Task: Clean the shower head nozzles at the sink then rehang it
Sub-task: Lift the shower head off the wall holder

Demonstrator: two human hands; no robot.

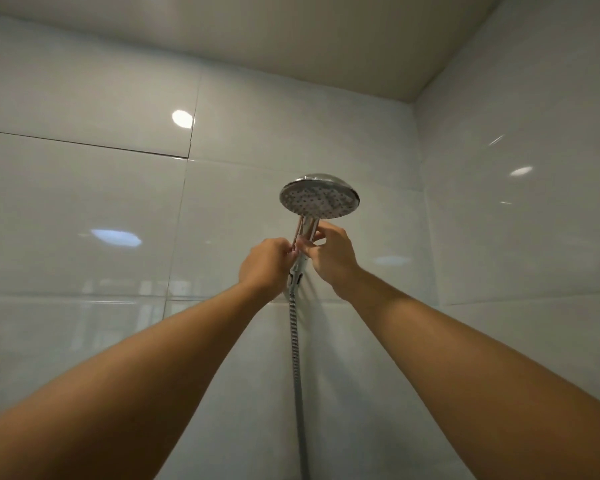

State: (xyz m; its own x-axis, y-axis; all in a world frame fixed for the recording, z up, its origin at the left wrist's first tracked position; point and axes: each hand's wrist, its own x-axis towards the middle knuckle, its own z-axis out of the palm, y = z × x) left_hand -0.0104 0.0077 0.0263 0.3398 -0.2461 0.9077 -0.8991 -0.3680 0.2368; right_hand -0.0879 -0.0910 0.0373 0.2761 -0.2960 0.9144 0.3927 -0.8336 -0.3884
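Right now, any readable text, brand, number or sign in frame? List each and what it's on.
None readable.
Shower head: chrome face with nozzle dots, no brand or marking visible.
Handle, held by the left hand and the right hand: no lettering visible.
Wall bracket and hose: no label visible.
Wall tiles: only light reflections, no signs.

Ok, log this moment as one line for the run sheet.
stage: at wall holder | shower head: upright, nozzles facing camera | left hand: grips handle | right hand: pinches handle | hose: hangs down
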